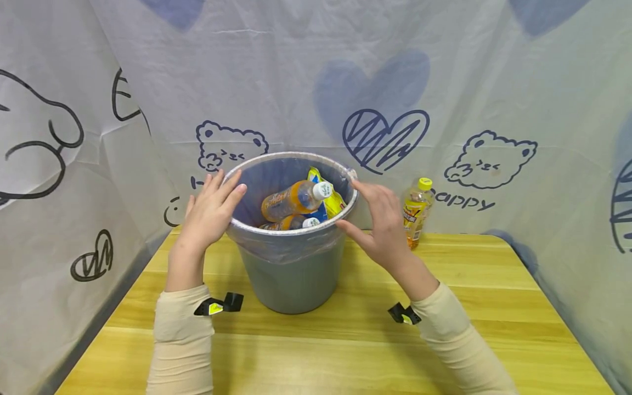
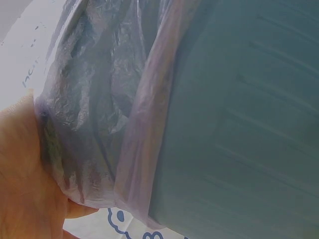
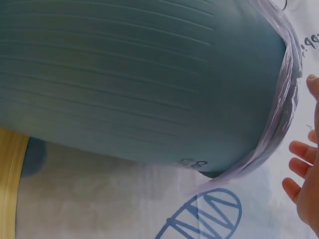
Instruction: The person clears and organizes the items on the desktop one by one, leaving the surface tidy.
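Note:
A grey-green trash bin (image 1: 296, 280) stands upright in the middle of the table, lined with a thin translucent bag (image 1: 288, 249) folded over its rim. Inside lie two orange-labelled bottles with white caps, the upper bottle (image 1: 291, 202) tilted across the lower bottle (image 1: 288, 222), beside a yellow packet (image 1: 333, 200). At the left of the rim my left hand (image 1: 209, 211) is spread, its edge right against the bag (image 2: 99, 109) in the left wrist view. My right hand (image 1: 380, 222) holds nothing at the right side, thumb and fingers apart, its fingers (image 3: 301, 167) just off the rim.
A yellow-capped bottle (image 1: 416, 213) with a yellow label stands behind my right hand. The wooden table (image 1: 316, 356) ends at a white cloth backdrop (image 1: 296, 82) printed with hearts and bears.

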Demonstrator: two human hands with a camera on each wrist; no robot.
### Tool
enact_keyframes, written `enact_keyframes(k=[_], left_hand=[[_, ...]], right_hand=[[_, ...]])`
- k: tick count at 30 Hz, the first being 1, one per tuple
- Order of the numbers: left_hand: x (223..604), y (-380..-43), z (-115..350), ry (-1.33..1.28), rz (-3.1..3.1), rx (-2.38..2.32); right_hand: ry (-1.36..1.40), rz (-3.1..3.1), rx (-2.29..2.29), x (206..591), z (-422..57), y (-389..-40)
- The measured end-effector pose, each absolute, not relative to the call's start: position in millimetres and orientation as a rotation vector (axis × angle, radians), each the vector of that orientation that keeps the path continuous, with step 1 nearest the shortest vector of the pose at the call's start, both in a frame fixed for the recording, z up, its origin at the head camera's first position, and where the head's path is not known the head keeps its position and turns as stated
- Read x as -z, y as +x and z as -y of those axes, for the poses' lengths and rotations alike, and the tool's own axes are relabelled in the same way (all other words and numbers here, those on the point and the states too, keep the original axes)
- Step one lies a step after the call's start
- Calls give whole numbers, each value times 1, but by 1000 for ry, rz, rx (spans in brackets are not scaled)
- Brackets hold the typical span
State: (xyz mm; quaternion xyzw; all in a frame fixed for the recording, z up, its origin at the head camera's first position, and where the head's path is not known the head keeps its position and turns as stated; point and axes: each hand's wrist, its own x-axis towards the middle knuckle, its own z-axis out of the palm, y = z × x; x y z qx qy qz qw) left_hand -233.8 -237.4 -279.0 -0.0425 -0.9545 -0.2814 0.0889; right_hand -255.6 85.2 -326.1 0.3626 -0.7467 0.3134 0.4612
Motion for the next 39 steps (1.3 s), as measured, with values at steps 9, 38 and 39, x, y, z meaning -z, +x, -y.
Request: enact_keyframes(k=[9, 38, 39], left_hand=[[278, -234, 237, -126, 2836, 837], [277, -232, 238, -120, 2881, 764], [276, -232, 238, -120, 2885, 756]], right_hand=[[863, 1854, -696, 332, -96, -257], [701, 1976, -704, 361, -158, -268], [694, 1975, -703, 362, -160, -269]])
